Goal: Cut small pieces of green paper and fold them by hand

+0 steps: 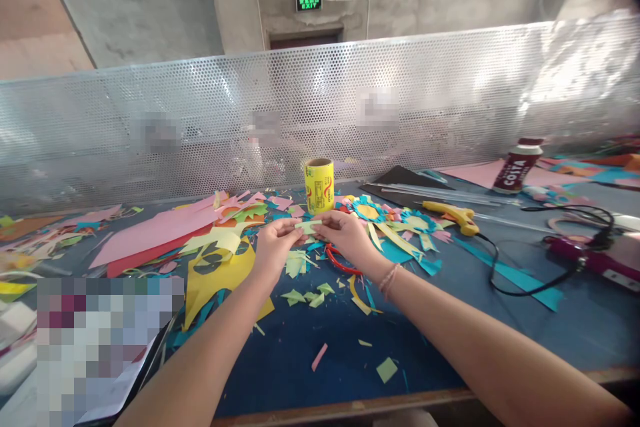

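Between my two hands is a small light-green strip of paper [311,227]. My left hand [278,237] pinches its left end, and my right hand [347,235] pinches the right end. Just beyond them stands a yellow roll of tape [319,188], upright on the table. Under my right wrist, the red scissors handles [341,260] show in part; the rest is hidden. Cut green paper pieces [309,295] lie below my hands. A yellow paper sheet with cut-outs [220,273] is left of my left forearm. Blue and yellow paper flowers [369,209] lie to the right.
A yellow glue gun [453,215] with a black cord lies at right, near clear glue sticks [440,192]. Behind it stands a COSTA bottle [518,165]. Pink paper sheets [155,233] lie at left, above a blurred-out screen [105,347]. A perforated metal partition [210,127] closes the back.
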Motion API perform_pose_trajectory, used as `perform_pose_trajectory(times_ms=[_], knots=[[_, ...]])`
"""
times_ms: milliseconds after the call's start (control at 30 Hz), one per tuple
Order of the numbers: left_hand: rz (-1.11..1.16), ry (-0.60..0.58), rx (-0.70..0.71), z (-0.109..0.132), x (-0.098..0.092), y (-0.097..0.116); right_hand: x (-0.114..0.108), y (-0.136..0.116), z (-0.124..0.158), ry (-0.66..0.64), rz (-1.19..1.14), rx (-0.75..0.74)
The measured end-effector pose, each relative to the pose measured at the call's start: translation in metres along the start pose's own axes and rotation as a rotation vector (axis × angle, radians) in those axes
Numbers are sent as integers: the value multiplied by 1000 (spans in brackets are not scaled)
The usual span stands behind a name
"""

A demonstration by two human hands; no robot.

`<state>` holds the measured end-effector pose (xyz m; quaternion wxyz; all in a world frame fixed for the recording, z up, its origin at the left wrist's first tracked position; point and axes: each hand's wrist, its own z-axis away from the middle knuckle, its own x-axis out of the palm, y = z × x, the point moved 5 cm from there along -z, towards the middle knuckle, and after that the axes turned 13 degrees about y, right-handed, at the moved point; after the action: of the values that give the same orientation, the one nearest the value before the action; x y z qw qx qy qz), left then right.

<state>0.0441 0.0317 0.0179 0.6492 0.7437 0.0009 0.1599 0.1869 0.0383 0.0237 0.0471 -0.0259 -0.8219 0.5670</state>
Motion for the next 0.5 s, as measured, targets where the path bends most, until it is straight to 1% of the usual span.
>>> perform_pose_trajectory(times_ms=[200,500], knots=[[-30,14,48,1,-1,5,-1,-2,2,30,2,13],[-45,6,95,0,-1,3,-1,-3,1,-8,25,-43]])
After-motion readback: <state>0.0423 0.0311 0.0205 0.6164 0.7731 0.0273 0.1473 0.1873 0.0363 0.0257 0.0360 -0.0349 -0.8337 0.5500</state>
